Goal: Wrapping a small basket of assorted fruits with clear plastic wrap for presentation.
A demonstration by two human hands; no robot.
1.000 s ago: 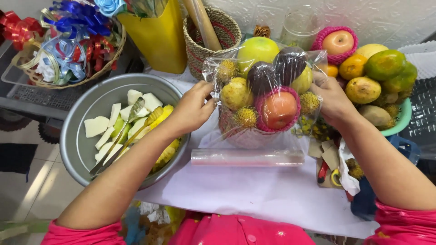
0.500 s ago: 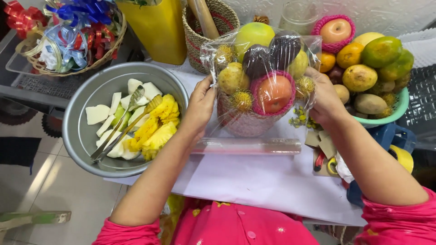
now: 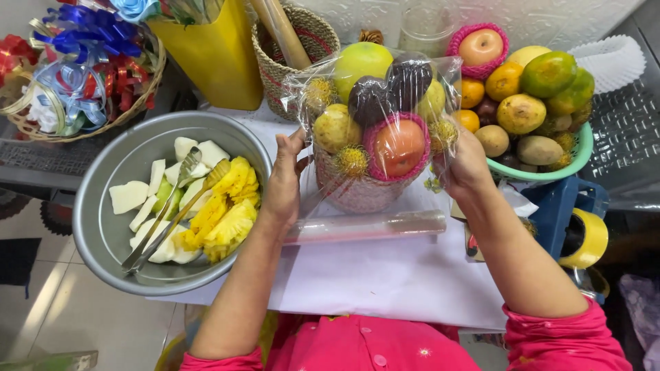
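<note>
A small woven basket (image 3: 361,196) piled with fruit stands on white paper (image 3: 385,275) in front of me. Clear plastic wrap (image 3: 440,75) is stretched over the fruit. My left hand (image 3: 285,178) presses the wrap against the basket's left side, fingers spread. My right hand (image 3: 467,165) holds the wrap against the right side. The roll of wrap (image 3: 368,227) lies on the paper just below the basket. An orange-red fruit in a pink foam net (image 3: 399,148) faces me, with dark, yellow and green fruit above it.
A metal bowl (image 3: 103,227) with cut pineapple, pale fruit slices and tongs sits at left. A green bowl (image 3: 574,158) heaped with fruit is at right, a yellow tape roll (image 3: 584,240) below it. Behind stand a yellow bin (image 3: 220,55), a wicker basket (image 3: 309,34) and a ribbon basket (image 3: 75,75).
Both hands have slid lower along the basket's sides, pulling the wrap tighter over the fruit. The view has shifted slightly; the roll of wrap stays in place.
</note>
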